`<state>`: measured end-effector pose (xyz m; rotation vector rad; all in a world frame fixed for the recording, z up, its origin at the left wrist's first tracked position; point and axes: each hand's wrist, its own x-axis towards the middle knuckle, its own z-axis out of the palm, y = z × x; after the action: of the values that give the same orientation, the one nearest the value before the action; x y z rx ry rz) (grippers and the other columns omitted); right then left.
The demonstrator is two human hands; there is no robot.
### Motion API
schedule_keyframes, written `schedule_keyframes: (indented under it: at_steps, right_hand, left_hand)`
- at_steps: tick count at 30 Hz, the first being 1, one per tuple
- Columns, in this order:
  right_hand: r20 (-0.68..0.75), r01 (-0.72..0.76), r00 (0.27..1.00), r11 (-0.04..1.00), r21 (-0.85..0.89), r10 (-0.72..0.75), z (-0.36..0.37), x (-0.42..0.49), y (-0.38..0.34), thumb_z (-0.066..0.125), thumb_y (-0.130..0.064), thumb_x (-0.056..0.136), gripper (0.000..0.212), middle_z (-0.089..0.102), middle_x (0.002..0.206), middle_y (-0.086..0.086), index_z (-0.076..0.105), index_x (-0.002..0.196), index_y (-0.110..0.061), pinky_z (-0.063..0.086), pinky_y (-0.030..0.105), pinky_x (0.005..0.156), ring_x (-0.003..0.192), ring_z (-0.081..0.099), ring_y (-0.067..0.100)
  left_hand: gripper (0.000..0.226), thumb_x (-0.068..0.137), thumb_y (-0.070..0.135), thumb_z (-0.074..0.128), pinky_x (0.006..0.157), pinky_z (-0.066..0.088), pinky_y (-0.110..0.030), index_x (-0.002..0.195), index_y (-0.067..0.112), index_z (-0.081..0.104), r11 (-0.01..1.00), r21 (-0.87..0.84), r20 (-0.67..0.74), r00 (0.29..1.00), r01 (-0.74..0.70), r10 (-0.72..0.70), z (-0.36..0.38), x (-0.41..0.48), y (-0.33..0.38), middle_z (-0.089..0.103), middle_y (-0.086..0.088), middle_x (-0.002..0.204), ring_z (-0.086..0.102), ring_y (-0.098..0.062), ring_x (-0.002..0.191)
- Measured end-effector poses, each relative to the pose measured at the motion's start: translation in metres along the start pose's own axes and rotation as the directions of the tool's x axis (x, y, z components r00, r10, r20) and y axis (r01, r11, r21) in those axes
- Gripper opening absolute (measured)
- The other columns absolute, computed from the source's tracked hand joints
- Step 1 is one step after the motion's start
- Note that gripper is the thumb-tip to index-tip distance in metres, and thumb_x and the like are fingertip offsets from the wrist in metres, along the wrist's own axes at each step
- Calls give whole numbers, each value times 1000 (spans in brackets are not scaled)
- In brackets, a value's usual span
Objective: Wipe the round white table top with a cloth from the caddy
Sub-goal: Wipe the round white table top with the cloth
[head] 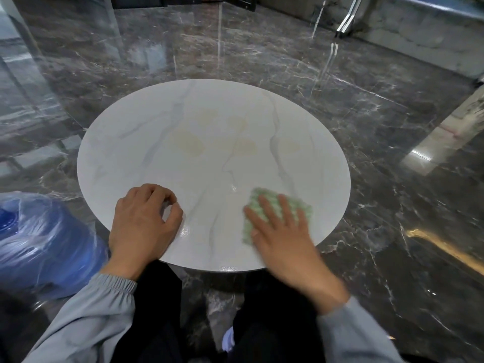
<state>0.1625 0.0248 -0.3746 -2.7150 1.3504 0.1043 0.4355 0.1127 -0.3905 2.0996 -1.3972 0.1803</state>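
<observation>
surface (209,121): round, white, grey veins, faint yellowish patches mid-top | on it: green cloth (272,203) near-right, flat under right grip (282,237), fingers spread | left grip (144,218) rests near-left, fingers curled, holding nothing | floor (392,153): dark glossy marble under surface

The right hand (277,231) is blurred and hides much of the cloth (258,192). The left edge cuts off a blue bottle (39,244).
</observation>
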Motion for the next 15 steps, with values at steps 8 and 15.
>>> schedule_keyframes:
  at_steps: [8, 15]
  right_hand:
    - [-136, 243, 963, 967, 72, -232, 12, -36, -50, 25, -52, 107, 53, 14, 170, -17, 26, 159, -47, -3, 43, 127, 159, -1, 18]
    - [-11, -193, 980, 965, 174, 198, -13, -1, 90, 14, -64, 97, 70, -9, 172, -11, 5, 163, -42, -3, 43, 128, 156, -18, 11]
  left_hand:
    - [20, 87, 36, 56, 85, 42, -45, 92, 23, 70, 1000, -18, 1, 1000, -14, 14, -2, -1, -1, 65, 1, 101, 57, -30, 97]
    - [18, 87, 37, 56, 87, 39, -43, 92, 26, 69, 1000, -6, 37, 999, 17, -17, -3, 0, 0, 63, 3, 103, 55, -27, 100]
